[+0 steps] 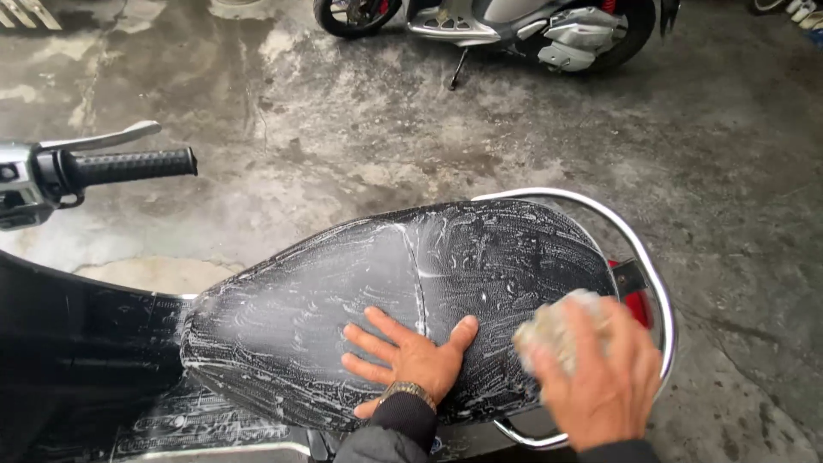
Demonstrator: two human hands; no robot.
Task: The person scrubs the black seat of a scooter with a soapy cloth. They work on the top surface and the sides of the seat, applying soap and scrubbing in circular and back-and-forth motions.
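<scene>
Fingers of the right hand [600, 377] curl around a soft, soapy sponge [557, 330] at the rear of the lathered, likely slippery scooter seat [386, 274], while the left hand [411, 356] presses flat, fingers spread, on its side.

1. The seat [386, 283] fills the centre of the frame.
2. The left hand [403, 356] lies flat on the seat, lower centre.
3. The right hand [600, 377], lower right, holds a sponge [553, 330] at the seat's right end.
4. The rail [634, 257] curves around that end.
5. The handlebar [129, 167] is at upper left.
6. A second scooter [514, 30] stands at top centre.
</scene>
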